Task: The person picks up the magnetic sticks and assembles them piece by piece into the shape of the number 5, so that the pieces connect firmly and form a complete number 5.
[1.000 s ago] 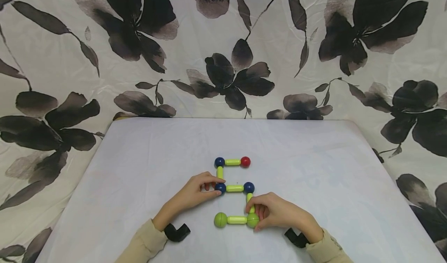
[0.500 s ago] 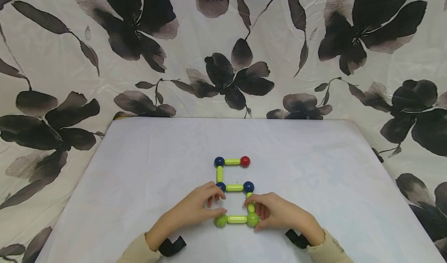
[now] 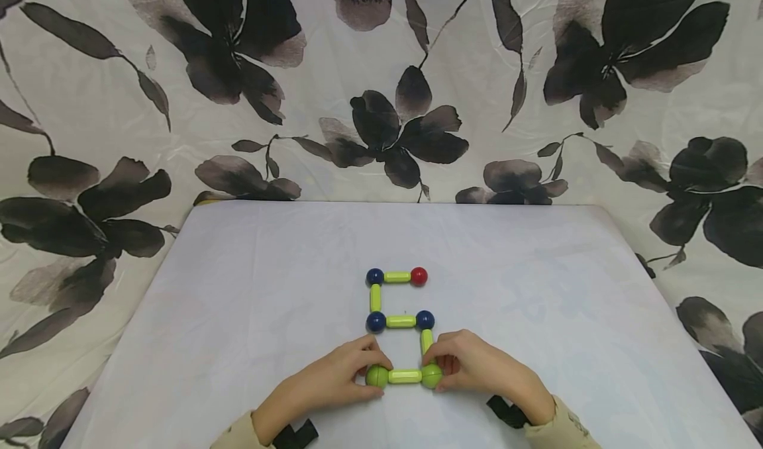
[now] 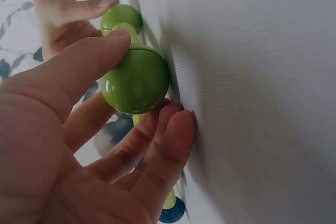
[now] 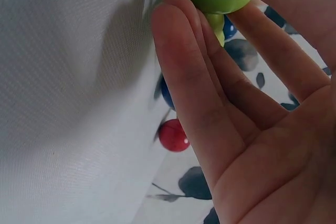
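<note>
On the white table lies an S-shaped chain of magnetic balls and yellow-green magnetic rods. My left hand (image 3: 334,377) holds the left green ball (image 3: 377,376) at the near end between thumb and fingers. The right green ball (image 3: 431,376) sits between the thumb and fingers of my right hand (image 3: 479,364). A rod (image 3: 405,376) spans the two green balls. From the right one another rod (image 3: 426,340), partly behind my fingers, runs up to a blue ball (image 3: 425,320). In the left wrist view, the held green ball (image 4: 135,80) rests between thumb and fingertips.
Farther up the chain are two more blue balls, one in the middle (image 3: 376,322) and one at the top (image 3: 375,277). A red ball (image 3: 419,276) ends the top rod (image 3: 397,277). Behind the table (image 3: 507,257) hangs a floral cloth (image 3: 334,58).
My left hand has let go of the middle-left blue ball and moved down toward me, onto the left green ball. My right hand stays at the right green ball.
</note>
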Motion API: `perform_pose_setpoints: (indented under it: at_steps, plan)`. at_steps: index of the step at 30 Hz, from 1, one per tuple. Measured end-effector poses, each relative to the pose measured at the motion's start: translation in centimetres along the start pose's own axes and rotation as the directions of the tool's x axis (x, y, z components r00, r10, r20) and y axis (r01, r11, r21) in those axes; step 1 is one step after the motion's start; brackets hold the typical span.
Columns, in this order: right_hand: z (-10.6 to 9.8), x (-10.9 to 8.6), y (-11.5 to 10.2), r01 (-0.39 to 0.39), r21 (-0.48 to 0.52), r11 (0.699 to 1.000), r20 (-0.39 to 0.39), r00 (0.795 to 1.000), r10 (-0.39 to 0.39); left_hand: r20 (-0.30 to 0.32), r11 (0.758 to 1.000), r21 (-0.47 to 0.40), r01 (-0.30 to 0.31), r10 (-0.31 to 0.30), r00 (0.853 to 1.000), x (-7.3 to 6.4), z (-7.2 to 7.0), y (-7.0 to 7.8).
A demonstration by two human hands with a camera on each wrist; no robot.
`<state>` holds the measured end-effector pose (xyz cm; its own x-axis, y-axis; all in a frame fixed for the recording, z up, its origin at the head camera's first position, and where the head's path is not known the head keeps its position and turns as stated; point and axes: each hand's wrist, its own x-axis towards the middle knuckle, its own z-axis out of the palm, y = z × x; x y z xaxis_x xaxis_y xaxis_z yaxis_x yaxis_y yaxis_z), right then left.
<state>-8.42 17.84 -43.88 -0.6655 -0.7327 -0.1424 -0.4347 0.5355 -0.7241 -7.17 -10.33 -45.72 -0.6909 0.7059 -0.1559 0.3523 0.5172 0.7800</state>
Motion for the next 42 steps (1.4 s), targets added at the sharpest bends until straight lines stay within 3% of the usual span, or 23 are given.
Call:
perform_pose_setpoints:
  at_steps: [20,42]
  plan:
    - [-0.1,0.3,0.4,0.001,0.007,1.000,-0.006,1.000,0.000,0.011,0.999,-0.037,0.005,-0.005,1.000,0.3,-0.4,-0.2]
    - [-1.2,1.6,1.6,0.010,0.032,0.999,-0.033,0.999,-0.009,-0.016,0.998,-0.014,-0.069,0.069,0.997,1.9,-1.6,-1.7]
